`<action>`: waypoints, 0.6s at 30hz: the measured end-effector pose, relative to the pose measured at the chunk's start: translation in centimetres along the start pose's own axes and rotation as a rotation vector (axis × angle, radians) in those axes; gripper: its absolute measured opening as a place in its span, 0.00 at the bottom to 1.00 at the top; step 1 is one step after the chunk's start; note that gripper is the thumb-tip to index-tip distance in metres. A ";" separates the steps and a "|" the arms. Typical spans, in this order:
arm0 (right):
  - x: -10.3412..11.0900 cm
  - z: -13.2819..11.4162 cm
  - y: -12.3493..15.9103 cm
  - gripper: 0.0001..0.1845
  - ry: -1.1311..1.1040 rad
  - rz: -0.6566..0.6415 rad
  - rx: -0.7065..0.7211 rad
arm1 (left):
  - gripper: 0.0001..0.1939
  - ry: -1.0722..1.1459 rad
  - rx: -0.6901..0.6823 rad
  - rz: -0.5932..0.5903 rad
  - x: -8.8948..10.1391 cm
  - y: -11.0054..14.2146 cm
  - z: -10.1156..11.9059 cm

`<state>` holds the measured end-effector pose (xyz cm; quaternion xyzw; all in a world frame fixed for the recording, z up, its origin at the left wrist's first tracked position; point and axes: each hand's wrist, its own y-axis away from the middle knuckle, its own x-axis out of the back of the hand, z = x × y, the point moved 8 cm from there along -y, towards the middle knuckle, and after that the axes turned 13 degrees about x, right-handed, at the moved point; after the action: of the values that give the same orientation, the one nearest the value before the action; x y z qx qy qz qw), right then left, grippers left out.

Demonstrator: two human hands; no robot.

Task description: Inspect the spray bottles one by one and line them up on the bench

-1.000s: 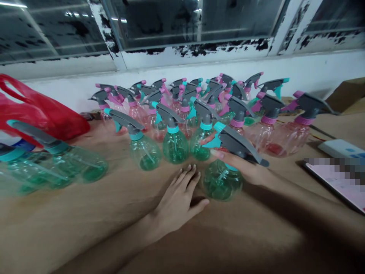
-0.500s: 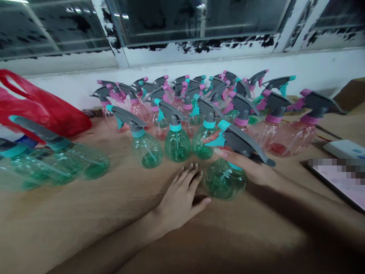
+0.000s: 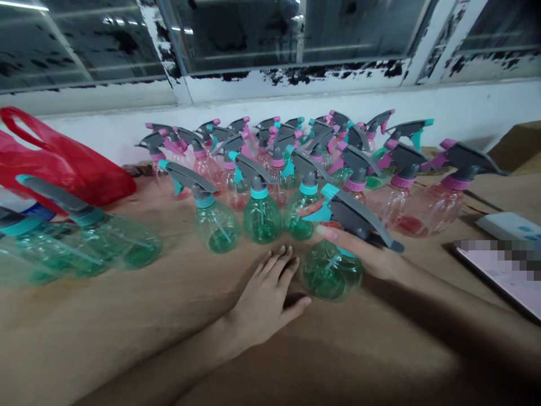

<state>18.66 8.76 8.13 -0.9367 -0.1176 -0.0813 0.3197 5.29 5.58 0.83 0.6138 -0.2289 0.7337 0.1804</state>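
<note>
My right hand (image 3: 367, 248) is closed around the neck of a green spray bottle (image 3: 332, 273), just under its grey trigger head with a teal nozzle. The bottle stands upright, and part of its collar is hidden by my fingers. Flat on the wooden table (image 3: 177, 327) rests my left hand (image 3: 268, 299), fingers stretched out and holding nothing, just left of that bottle. Beyond my fingertips stand another green spray bottle (image 3: 262, 220), a second green bottle (image 3: 305, 217) close to its right, and a third green bottle (image 3: 217, 225) to its left.
Several pink spray bottles (image 3: 435, 206) and more green ones crowd toward the wall. At the left, green bottles (image 3: 131, 239) stand before a red plastic bag (image 3: 80, 169). A phone-like device (image 3: 499, 276), a white box (image 3: 511, 225) and a cardboard box (image 3: 518, 149) lie at the right.
The whole view has shifted slightly, with the scene sitting a little lower. Both hands and the held spray bottle keep nearly the same places on the table.
</note>
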 end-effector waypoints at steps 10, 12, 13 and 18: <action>-0.4 -0.3 0.0 0.16 -0.039 -0.028 -0.041 | 0.33 0.016 -0.011 0.026 0.2 0.2 0.0; -0.4 -0.3 -0.1 0.16 -0.040 -0.037 -0.023 | 0.33 0.020 -0.013 0.024 0.1 0.2 0.0; -0.3 -0.5 -0.1 0.16 -0.026 -0.040 -0.006 | 0.33 0.020 -0.011 0.022 0.1 0.2 0.0; -0.5 -0.9 -0.3 0.17 -0.013 -0.088 0.028 | 0.33 0.014 0.005 -0.001 0.0 0.1 -0.1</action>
<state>17.99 8.37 8.87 -0.9265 -0.1617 -0.0875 0.3282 5.17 5.51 0.85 0.6093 -0.2252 0.7385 0.1809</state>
